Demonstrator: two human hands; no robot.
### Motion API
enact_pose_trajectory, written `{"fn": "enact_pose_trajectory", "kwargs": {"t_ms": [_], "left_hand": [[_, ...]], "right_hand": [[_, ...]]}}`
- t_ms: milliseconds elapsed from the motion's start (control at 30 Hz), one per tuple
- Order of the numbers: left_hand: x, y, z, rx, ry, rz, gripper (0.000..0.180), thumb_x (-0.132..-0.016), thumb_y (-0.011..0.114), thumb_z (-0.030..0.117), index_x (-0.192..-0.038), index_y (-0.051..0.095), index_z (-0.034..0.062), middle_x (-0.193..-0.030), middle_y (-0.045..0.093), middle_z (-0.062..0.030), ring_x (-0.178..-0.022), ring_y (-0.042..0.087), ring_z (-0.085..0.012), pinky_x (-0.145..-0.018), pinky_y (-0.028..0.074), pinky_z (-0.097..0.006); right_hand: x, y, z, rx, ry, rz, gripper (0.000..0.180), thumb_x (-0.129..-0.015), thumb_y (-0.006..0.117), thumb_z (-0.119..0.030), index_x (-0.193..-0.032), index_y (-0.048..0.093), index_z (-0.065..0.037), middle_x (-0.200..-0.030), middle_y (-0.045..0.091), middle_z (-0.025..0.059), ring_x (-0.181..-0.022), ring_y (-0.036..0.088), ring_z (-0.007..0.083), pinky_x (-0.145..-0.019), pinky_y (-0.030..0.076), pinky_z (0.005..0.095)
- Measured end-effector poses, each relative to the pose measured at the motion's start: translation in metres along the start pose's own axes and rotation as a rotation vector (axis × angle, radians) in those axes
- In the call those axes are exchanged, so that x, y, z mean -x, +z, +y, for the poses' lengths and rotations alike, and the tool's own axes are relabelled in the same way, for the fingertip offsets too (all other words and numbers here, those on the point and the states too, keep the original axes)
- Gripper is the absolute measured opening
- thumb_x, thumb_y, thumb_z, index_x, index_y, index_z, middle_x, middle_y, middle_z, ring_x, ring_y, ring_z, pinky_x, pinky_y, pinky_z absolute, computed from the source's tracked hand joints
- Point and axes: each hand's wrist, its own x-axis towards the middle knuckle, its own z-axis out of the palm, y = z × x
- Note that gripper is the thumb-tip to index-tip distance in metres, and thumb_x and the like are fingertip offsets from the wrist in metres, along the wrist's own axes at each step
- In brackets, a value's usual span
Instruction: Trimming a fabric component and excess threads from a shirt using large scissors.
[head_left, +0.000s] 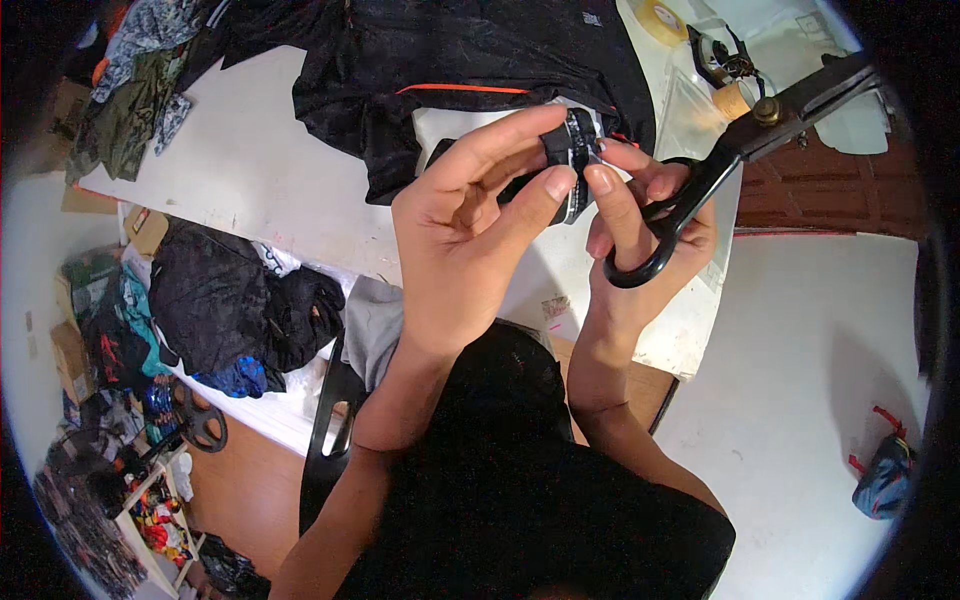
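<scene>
Evidently pinched in the left hand (450, 235), between thumb and forefinger, up at one o'clock: a small black fabric piece (580, 140), lifted clear of the tabletop. Forefinger over the top, thumb below, other fingers curled behind, probably to steady the piece and turn its edge into view. At the right hand (630, 228), around two o'clock: thumb and forefinger nearly meeting at that same edge; pinching or merely touching, impossible to say. Hooked over that hand by a handle loop, black scissors (728, 160), blades together and aimed outward toward two o'clock, apparently carried so to free the fingertips without putting the tool down. Beyond, toward twelve o'clock, a black garment (470, 50), spread on the white table (250, 130), seemingly within easy reach. At one o'clock, far up near the rim of the view, a roll of tape (660, 20), likely set aside from the working space. Toward nine o'clock, a heap of dark clothing (225, 290); out at four o'clock, well apart from everything, a red-corded dark pouch (885, 478).
</scene>
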Motion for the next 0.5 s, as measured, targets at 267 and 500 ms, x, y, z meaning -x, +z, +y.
{"fn": "enact_pose_trajectory", "kwargs": {"t_ms": [267,500], "left_hand": [[0.005,0.003,0.0,-0.074,0.0,0.091,0.035,-0.08,0.062,-0.008,-0.115,0.054,-0.0051,-0.102,0.063,-0.0106,-0.094,0.057,-0.0114,-0.082,0.046,-0.023],[0.001,-0.013,-0.007,0.031,0.004,0.06,0.031,-0.096,0.043,0.015,-0.116,0.052,-0.0064,-0.101,0.063,-0.0126,-0.091,0.059,-0.0144,-0.081,0.046,-0.027]], "right_hand": [[-0.001,0.004,0.002,-0.026,0.041,0.017,0.033,-0.067,0.075,0.005,-0.077,0.045,-0.005,-0.078,0.066,0.0149,-0.042,0.046,0.0028,-0.036,0.033,0.0148],[-0.005,-0.005,-0.001,-0.082,0.113,-0.031,0.032,-0.068,0.074,0.005,-0.076,0.045,-0.006,-0.077,0.064,0.0159,-0.042,0.046,0.0047,-0.035,0.031,0.0155]]}}
